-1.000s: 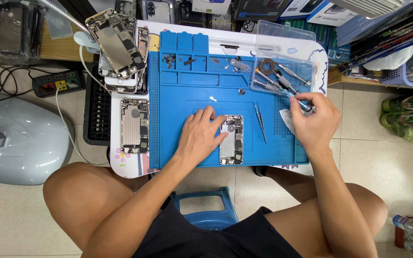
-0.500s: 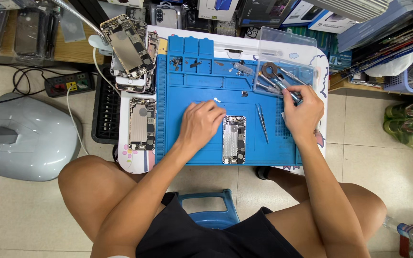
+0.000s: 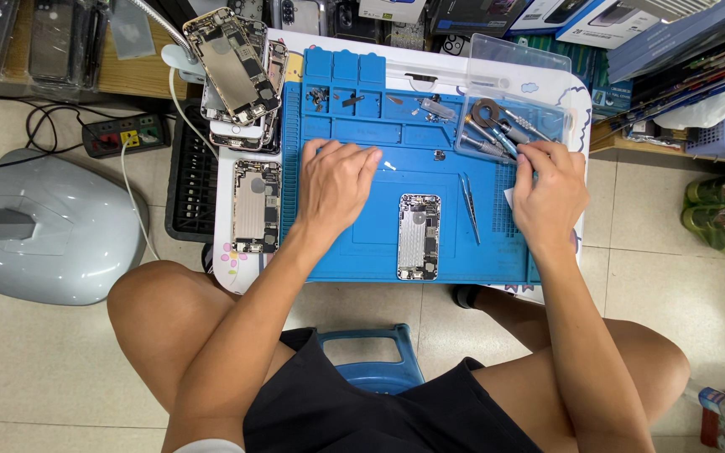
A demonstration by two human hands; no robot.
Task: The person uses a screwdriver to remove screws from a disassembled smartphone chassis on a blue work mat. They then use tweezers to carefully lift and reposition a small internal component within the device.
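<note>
Blue mat (image 3: 362, 243) covers the small worktop (image 3: 249, 273). Left hand (image 3: 333, 180) has slid up off the open phone (image 3: 419, 236), fingers now flat and empty. Right hand (image 3: 547, 189) has moved to the clear tool tray (image 3: 509, 117), fingers curled around a screwdriver (image 3: 497, 138).

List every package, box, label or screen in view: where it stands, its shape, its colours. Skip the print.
White box: top edge, behind the blue mat; flat, rectangular.
Dark boxes: right of the white one; flat, black.
White-and-blue box: top right; long, angled.
Clear plastic packets: top left shelf; hold dark phone parts.
Clear plastic tray: under the right hand; holds tools.
No lit screen in view.
</note>
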